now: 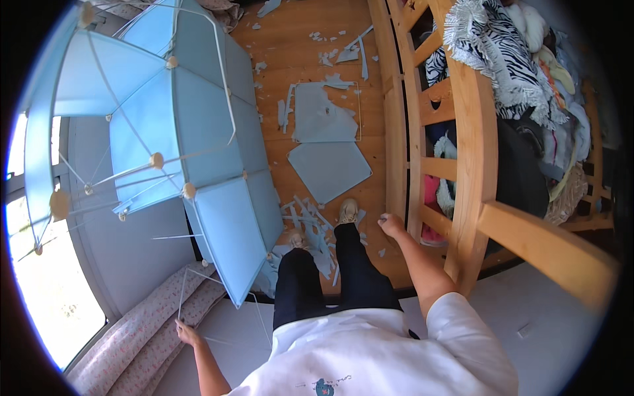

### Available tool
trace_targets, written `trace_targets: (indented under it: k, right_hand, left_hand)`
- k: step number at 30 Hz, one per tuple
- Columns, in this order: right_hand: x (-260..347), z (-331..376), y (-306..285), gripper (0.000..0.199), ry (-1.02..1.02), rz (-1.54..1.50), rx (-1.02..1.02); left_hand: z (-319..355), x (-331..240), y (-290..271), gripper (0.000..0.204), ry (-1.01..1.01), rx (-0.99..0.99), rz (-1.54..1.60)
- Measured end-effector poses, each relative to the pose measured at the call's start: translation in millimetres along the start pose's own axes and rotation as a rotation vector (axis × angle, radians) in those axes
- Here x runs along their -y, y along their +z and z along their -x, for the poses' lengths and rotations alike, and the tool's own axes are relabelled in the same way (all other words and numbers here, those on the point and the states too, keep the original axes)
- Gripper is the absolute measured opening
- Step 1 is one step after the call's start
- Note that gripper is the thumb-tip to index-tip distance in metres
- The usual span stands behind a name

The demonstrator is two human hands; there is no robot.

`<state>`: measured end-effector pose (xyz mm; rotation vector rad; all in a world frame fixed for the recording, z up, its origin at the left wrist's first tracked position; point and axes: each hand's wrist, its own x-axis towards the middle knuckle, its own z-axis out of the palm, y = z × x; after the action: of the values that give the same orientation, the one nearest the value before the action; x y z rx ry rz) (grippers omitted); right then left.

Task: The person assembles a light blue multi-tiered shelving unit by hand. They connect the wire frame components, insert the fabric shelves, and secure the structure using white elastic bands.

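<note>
A storage rack of pale blue panels (208,119) takes up the left side, joined with beige round connectors (189,191) and thin white rods (122,175). Low on the left, my left hand (188,332) is closed round a thin white rod frame at the rack's lower end. My right hand (391,224) hangs over the floor beside the wooden bed rail, fingers curled in. What it holds, if anything, is hidden. Between the rack and the bed, a loose pale blue panel (330,170) lies flat. Beyond it lies a torn panel (320,115) with a thin wire frame.
Torn blue scraps (317,224) litter the wooden floor (277,39), some around my shoes. On the right stands a wooden bunk bed (472,152) heaped with clothes and a zebra-print cushion (502,66). A flowered curtain (152,323) hangs by the bright window at left.
</note>
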<state>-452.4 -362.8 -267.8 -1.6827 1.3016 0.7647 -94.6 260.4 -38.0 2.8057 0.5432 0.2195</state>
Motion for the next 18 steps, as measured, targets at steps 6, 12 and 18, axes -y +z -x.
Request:
trace_targets:
  k: [6,12,18]
  right_hand:
    - [17.3,-119.0,-10.9,0.036,-0.036,-0.061,-0.034]
    - [13.0,-210.1,25.0,0.037,-0.128,-0.06,-0.096]
    - [10.9,-251.8,62.6,0.038,-0.097,-0.051,-0.067]
  left_hand:
    - [73.6,-56.7,23.3,0.045,-0.193,0.21,0.003]
    - [9.7,-75.8,71.0,0.04,-0.041,0.12,-0.01]
    - [22.8,-174.1,102.1,0.041,-0.181,0.199,0.074]
